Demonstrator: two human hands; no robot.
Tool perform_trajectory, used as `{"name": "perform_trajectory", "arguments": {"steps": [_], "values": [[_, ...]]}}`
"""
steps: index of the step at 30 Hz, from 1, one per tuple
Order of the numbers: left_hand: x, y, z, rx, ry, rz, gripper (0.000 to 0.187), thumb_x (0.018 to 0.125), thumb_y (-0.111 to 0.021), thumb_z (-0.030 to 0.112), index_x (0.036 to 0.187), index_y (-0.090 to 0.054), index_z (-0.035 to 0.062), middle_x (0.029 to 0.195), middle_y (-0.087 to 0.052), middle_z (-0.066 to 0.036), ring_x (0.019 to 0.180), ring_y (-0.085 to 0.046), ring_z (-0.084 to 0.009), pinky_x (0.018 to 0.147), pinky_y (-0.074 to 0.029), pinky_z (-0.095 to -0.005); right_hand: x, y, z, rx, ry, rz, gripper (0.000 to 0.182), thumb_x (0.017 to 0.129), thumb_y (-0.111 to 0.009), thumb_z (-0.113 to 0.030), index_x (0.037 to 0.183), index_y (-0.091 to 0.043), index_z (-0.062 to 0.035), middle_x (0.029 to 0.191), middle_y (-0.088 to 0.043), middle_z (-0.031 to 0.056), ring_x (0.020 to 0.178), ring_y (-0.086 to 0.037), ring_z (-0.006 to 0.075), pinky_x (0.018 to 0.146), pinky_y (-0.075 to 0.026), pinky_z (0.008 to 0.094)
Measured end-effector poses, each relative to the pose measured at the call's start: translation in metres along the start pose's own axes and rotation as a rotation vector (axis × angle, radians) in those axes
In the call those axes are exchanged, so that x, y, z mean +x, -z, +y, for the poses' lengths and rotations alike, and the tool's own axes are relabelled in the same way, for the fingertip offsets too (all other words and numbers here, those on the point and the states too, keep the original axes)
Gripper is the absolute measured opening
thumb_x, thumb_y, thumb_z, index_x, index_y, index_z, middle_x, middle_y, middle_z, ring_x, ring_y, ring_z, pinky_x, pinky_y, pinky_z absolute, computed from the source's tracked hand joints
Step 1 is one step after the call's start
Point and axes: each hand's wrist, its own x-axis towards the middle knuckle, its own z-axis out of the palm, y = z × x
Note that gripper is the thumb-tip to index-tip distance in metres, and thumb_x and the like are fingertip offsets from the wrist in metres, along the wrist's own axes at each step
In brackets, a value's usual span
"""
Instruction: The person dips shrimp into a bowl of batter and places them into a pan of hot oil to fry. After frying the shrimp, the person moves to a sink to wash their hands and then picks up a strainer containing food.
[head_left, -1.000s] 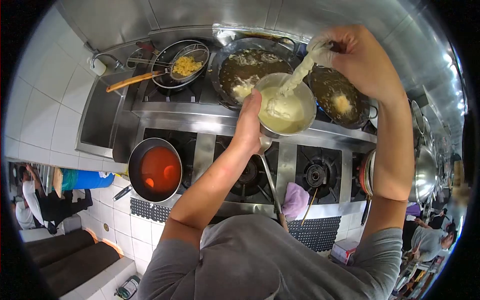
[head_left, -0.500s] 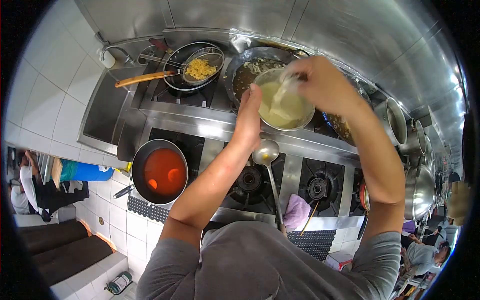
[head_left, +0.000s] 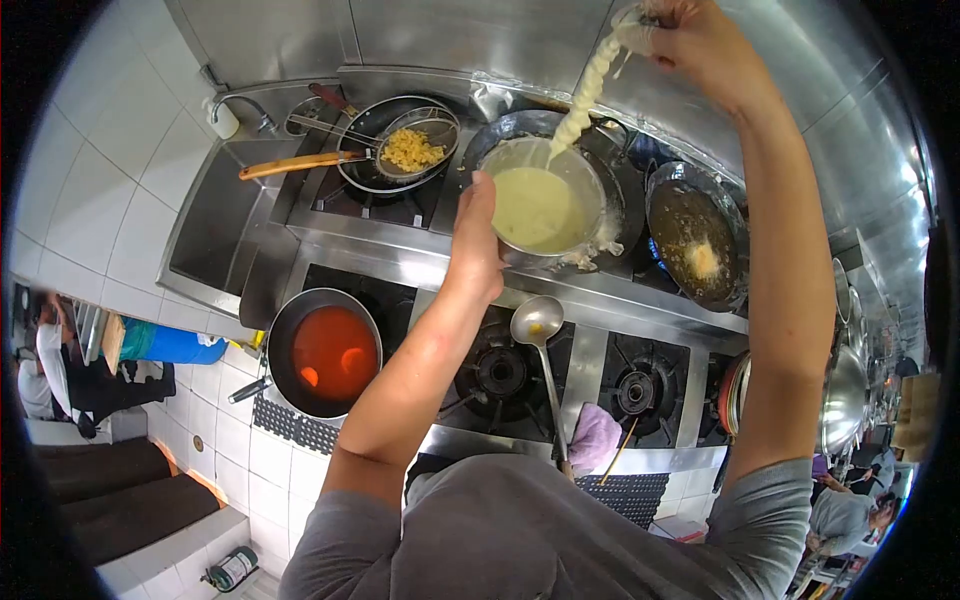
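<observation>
**Desk:** What sits at the centre?

**Photographer:** A round steel bowl of pale yellow batter (head_left: 543,205), held over the back row of the steel range (head_left: 400,255), above a dark wok of frying oil (head_left: 610,215) whose rim shows behind it. From the batter a long, pale, batter-coated strip (head_left: 585,95) rises up and to the right, its long axis a steep diagonal, its lower end just over the bowl's far rim.

**Desk:** And the hands?

**Photographer:** The right hand (head_left: 690,35) is raised high above the bowl, fingers pinched together on the strip's top end. The left hand (head_left: 475,240) grips the bowl's near rim, thumb lying along the edge, fingers out of sight beneath. So the strip hangs below and to the left of the right-hand fingers; the left hand is the nearer to the bowl.

**Desk:** Around them?

**Photographer:** To the right, a second dark wok (head_left: 697,245) with one golden piece frying. To the left, a wire strainer of yellow fried bits (head_left: 412,148) rests in a black pan beside a wooden handle (head_left: 295,165). Nearer, a steel ladle (head_left: 538,322) lies across an unlit burner, and a black pot of red sauce (head_left: 330,352) stands at the front left. Other people are just visible at both edges.
</observation>
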Motion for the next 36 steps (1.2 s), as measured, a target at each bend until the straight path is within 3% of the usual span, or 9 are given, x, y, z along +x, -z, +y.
{"name": "perform_trajectory", "arguments": {"steps": [1, 5, 7, 11, 13, 16, 22, 26, 36], "values": [[0.001, 0.005, 0.000, -0.056, -0.043, 0.010, 0.066, 0.112, -0.043, 0.066, 0.149, -0.056, 0.0137, 0.142, -0.065, -0.006, 0.126, -0.065, -0.0196, 0.094, -0.055, -0.0389, 0.007, 0.000, 0.000, 0.033, -0.007, 0.046, 0.010, 0.096, -0.078, -0.013, 0.099, -0.085, -0.0064, 0.083, -0.078, 0.0094, 0.075, -0.066, 0.0144, 0.071, -0.054, 0.0339], [-0.010, 0.031, 0.007, -0.112, -0.129, 0.031, 0.071, 0.111, -0.044, 0.067, 0.154, -0.052, 0.0114, 0.146, -0.064, -0.008, 0.130, -0.065, -0.0217, 0.099, -0.056, -0.0427, 0.037, -0.013, 0.037, 0.018, -0.117, 0.084, 0.012, 0.094, -0.078, -0.010, 0.098, -0.083, -0.0005, 0.080, -0.074, 0.0057, 0.072, -0.063, 0.0118, 0.068, -0.052, 0.0295], [-0.015, 0.050, 0.009, -0.099, -0.185, 0.035, 0.072, 0.113, -0.041, 0.064, 0.158, -0.048, 0.0089, 0.148, -0.063, -0.012, 0.132, -0.065, -0.0255, 0.104, -0.055, -0.0463, 0.053, -0.039, 0.081, 0.013, -0.019, 0.036, 0.025, 0.092, -0.080, -0.024, 0.105, -0.081, -0.0033, 0.083, -0.070, -0.0040, 0.073, -0.061, 0.0058, 0.066, -0.047, 0.0243], [-0.042, 0.081, 0.015, -0.123, -0.156, 0.145, 0.073, 0.115, -0.036, 0.063, 0.158, -0.047, 0.0055, 0.151, -0.061, -0.014, 0.135, -0.064, -0.0289, 0.108, -0.054, -0.0462, 0.082, -0.106, 0.158, -0.076, -0.125, 0.001, 0.027, 0.089, -0.081, -0.028, 0.103, -0.083, -0.0043, 0.077, -0.071, 0.0000, 0.065, -0.061, 0.0099, 0.063, -0.049, 0.0290], [-0.056, 0.099, 0.013, -0.141, -0.178, 0.166, 0.073, 0.115, -0.035, 0.062, 0.159, -0.046, 0.0051, 0.153, -0.060, -0.014, 0.137, -0.062, -0.0292, 0.112, -0.052, -0.0456, 0.087, -0.139, 0.186, -0.461, -0.103, 0.069, 0.028, 0.089, -0.070, -0.023, 0.103, -0.081, -0.0009, 0.094, -0.076, 0.0284, 0.089, -0.075, 0.0435, 0.084, -0.058, 0.0508], [-0.081, 0.120, 0.009, -0.184, -0.219, 0.212, 0.072, 0.117, -0.032, 0.059, 0.161, -0.043, 0.0033, 0.157, -0.056, -0.016, 0.144, -0.056, -0.0298, 0.120, -0.045, -0.0462, 0.085, -0.172, 0.202, -0.470, -0.098, 0.116, 0.028, 0.088, -0.068, -0.021, 0.101, -0.080, 0.0003, 0.103, -0.073, 0.0325, 0.101, -0.069, 0.0535, 0.093, -0.056, 0.0559], [-0.125, 0.162, -0.008, -0.269, -0.209, 0.228, 0.074, 0.116, -0.041, 0.056, 0.165, -0.035, 0.0013, 0.162, -0.047, -0.014, 0.151, -0.045, -0.0243, 0.126, -0.034, -0.0414, 0.077, -0.230, 0.222, -0.723, -0.139, 0.050, 0.026, 0.091, -0.067, -0.021, 0.104, -0.079, -0.0011, 0.111, -0.076, 0.0269, 0.110, -0.072, 0.0468, 0.096, -0.059, 0.0530], [-0.143, 0.180, -0.021, -0.351, -0.160, 0.240, 0.072, 0.116, -0.041, 0.056, 0.164, -0.037, 0.0016, 0.161, -0.048, -0.013, 0.149, -0.047, -0.0233, 0.124, -0.037, -0.0411, 0.060, -0.261, 0.192, -0.674, -0.282, -0.007, 0.028, 0.093, -0.066, -0.022, 0.109, -0.078, -0.0022, 0.118, -0.076, 0.0251, 0.114, -0.072, 0.0447, 0.097, -0.059, 0.0526], [-0.168, 0.193, -0.034, -0.349, -0.151, 0.285, 0.076, 0.114, -0.036, 0.063, 0.160, -0.045, 0.0034, 0.157, -0.055, -0.016, 0.146, -0.052, -0.0298, 0.123, -0.038, -0.0465, 0.038, -0.338, 0.182, -0.663, -0.224, -0.093, 0.030, 0.086, -0.065, -0.020, 0.102, -0.080, 0.0003, 0.114, -0.076, 0.0270, 0.109, -0.073, 0.0457, 0.095, -0.061, 0.0526]]}}
